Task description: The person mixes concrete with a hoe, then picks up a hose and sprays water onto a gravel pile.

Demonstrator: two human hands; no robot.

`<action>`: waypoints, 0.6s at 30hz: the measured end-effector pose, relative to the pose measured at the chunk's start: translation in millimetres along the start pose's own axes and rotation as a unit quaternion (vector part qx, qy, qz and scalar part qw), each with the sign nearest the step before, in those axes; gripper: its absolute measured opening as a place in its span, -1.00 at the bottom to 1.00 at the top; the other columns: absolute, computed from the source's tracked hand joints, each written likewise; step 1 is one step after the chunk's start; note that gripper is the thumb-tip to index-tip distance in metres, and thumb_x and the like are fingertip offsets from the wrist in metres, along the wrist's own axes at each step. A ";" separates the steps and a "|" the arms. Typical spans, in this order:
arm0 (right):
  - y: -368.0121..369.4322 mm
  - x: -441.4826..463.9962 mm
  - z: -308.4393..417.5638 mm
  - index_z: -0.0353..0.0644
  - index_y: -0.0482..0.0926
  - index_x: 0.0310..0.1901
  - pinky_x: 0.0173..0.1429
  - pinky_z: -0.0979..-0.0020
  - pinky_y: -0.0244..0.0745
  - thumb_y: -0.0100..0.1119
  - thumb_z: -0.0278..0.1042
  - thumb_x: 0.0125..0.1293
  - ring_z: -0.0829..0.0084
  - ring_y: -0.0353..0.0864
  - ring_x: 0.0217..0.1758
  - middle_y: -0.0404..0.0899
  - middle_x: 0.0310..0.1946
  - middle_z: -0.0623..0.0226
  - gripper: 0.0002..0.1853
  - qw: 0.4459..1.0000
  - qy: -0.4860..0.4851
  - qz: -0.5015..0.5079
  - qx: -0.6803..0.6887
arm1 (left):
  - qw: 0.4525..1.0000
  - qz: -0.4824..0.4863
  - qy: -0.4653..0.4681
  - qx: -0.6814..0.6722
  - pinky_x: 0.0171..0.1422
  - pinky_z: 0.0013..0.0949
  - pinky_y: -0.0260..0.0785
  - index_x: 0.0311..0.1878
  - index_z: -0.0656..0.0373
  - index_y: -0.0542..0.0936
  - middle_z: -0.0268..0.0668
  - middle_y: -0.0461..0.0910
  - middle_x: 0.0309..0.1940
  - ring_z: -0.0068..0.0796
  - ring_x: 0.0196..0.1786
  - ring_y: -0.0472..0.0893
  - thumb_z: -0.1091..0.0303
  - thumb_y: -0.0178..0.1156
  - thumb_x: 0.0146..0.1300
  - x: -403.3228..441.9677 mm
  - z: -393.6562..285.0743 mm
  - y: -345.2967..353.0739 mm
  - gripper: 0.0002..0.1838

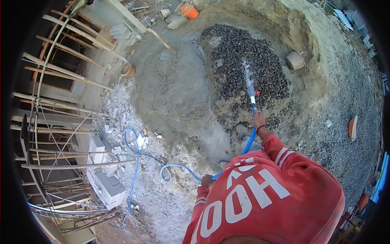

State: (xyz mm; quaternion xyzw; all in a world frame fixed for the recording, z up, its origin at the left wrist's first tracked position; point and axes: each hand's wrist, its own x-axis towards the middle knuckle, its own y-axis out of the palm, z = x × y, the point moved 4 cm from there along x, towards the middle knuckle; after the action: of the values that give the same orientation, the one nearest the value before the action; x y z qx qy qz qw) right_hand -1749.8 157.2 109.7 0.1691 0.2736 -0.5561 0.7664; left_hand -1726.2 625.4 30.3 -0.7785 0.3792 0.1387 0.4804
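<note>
My right hand [259,119] is closed around a blue hose [249,142], just behind its pale nozzle [252,97], which has a red valve handle [256,93]. Water [247,71] sprays forward from the nozzle onto a heap of dark gravel [239,49]. Lower down, beside my red sleeve, my left hand [207,181] grips a rear stretch of the same hose. From there the hose loops away across the pale ground to the left. Wet grey mortar or sand [170,89] spreads to the left of the gravel.
Bamboo poles [65,75] jut out along the left. Stacked pale blocks [106,187] stand beneath them. Buckets lie around: brown [128,70], grey [295,60] and orange [187,10]. A wooden-handled tool [161,40] rests at the mortar's far edge. Loose gravel [345,97] covers the right.
</note>
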 end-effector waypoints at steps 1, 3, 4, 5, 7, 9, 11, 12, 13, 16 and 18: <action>3.4 -4.1 6.9 -0.16 0.40 -0.06 -0.77 0.46 0.21 -0.09 -0.06 0.44 0.58 0.26 -0.79 0.25 -0.73 0.51 -0.69 1.000 -0.021 0.010 -0.016 | 1.000 0.007 -0.002 -0.008 -0.10 -0.07 0.49 -0.31 0.27 0.62 0.05 0.64 -0.40 0.03 -0.25 0.65 -0.06 0.35 -0.02 -4.3 -13.5 -6.1 -0.50; 10.9 -14.4 19.6 -0.15 0.40 -0.03 -0.75 0.47 0.22 -0.08 -0.05 0.44 0.59 0.26 -0.79 0.25 -0.73 0.51 -0.67 0.999 -0.032 0.042 -0.013 | 1.000 -0.008 0.017 0.014 -0.11 -0.06 0.49 -0.31 0.28 0.61 0.04 0.64 -0.40 0.03 -0.26 0.65 -0.04 0.34 -0.02 4.1 2.0 4.7 -0.51; 16.1 -20.6 26.1 -0.15 0.40 0.00 -0.74 0.48 0.22 -0.08 -0.04 0.44 0.60 0.26 -0.79 0.26 -0.72 0.52 -0.66 0.996 -0.042 0.075 -0.011 | 0.999 -0.023 0.035 0.034 -0.12 -0.05 0.48 -0.31 0.28 0.61 0.04 0.64 -0.41 0.03 -0.27 0.65 -0.03 0.34 -0.02 9.2 12.5 11.1 -0.52; 19.2 -24.6 30.4 -0.15 0.40 0.00 -0.74 0.48 0.22 -0.08 -0.04 0.44 0.60 0.26 -0.79 0.26 -0.72 0.52 -0.66 0.997 -0.041 0.072 -0.010 | 0.998 -0.021 0.037 0.036 -0.12 -0.05 0.48 -0.31 0.28 0.61 0.04 0.64 -0.41 0.03 -0.27 0.65 -0.03 0.34 -0.02 12.9 17.8 13.3 -0.52; 29.0 -31.8 40.4 -0.11 0.39 0.08 -0.73 0.50 0.21 -0.08 -0.03 0.44 0.62 0.24 -0.79 0.26 -0.71 0.52 -0.63 0.991 -0.060 0.122 0.002 | 0.999 -0.018 0.033 0.033 -0.12 -0.05 0.48 -0.31 0.27 0.61 0.03 0.64 -0.41 0.03 -0.27 0.65 -0.03 0.34 -0.01 16.7 21.0 15.0 -0.53; 32.1 -38.9 48.5 -0.07 0.37 0.09 -0.72 0.53 0.20 -0.08 0.01 0.43 0.64 0.22 -0.76 0.26 -0.68 0.52 -0.62 0.990 -0.051 0.128 0.014 | 0.999 -0.012 0.022 0.033 -0.13 -0.05 0.48 -0.32 0.26 0.61 0.03 0.64 -0.41 0.03 -0.28 0.65 -0.02 0.33 -0.01 15.1 12.9 10.5 -0.54; 34.1 -45.0 57.4 -0.04 0.36 0.09 -0.71 0.56 0.16 -0.07 0.04 0.42 0.65 0.19 -0.75 0.25 -0.65 0.53 -0.61 0.989 -0.047 0.135 0.031 | 0.999 -0.009 0.015 0.033 -0.13 -0.05 0.48 -0.32 0.25 0.61 0.03 0.65 -0.41 0.03 -0.28 0.65 -0.02 0.33 -0.01 14.9 6.0 8.0 -0.55; 31.0 -41.3 55.3 -0.04 0.36 0.09 -0.71 0.56 0.16 -0.07 0.04 0.42 0.65 0.19 -0.75 0.25 -0.65 0.53 -0.61 0.990 -0.047 0.131 0.031 | 0.999 -0.007 0.012 0.033 -0.13 -0.05 0.48 -0.32 0.25 0.61 0.02 0.65 -0.41 0.03 -0.28 0.65 -0.02 0.33 0.00 13.8 2.5 7.4 -0.55; 29.1 -34.5 49.5 -0.04 0.36 0.09 -0.72 0.55 0.17 -0.07 0.02 0.42 0.64 0.20 -0.75 0.26 -0.65 0.52 -0.62 0.990 -0.041 0.124 0.057 | 0.999 -0.006 0.008 0.034 -0.14 -0.05 0.48 -0.32 0.24 0.62 0.02 0.65 -0.41 0.03 -0.28 0.65 -0.01 0.33 0.00 13.5 0.3 6.5 -0.56; 17.8 -6.9 26.4 -0.05 0.37 0.06 -0.73 0.53 0.20 -0.08 0.00 0.43 0.62 0.23 -0.75 0.27 -0.66 0.50 -0.65 0.996 -0.023 0.063 0.059 | 0.999 -0.003 0.003 0.032 -0.14 -0.05 0.48 -0.33 0.23 0.62 0.02 0.65 -0.41 0.04 -0.28 0.64 -0.01 0.33 0.00 12.5 -4.3 2.9 -0.57; 2.9 8.0 12.2 -0.05 0.38 0.04 -0.73 0.51 0.23 -0.09 -0.01 0.43 0.61 0.24 -0.75 0.27 -0.66 0.49 -0.67 0.999 -0.010 0.009 0.034 | 0.999 -0.001 0.001 0.033 -0.14 -0.05 0.48 -0.33 0.23 0.62 0.01 0.65 -0.41 0.04 -0.28 0.64 0.00 0.32 0.01 11.2 -7.0 1.2 -0.58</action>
State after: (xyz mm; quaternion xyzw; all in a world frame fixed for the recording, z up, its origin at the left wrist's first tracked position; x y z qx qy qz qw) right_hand -1742.4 145.2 114.4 0.1921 0.2453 -0.5594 0.7681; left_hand -1720.5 614.0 26.6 -0.7630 0.3829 0.1252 0.5055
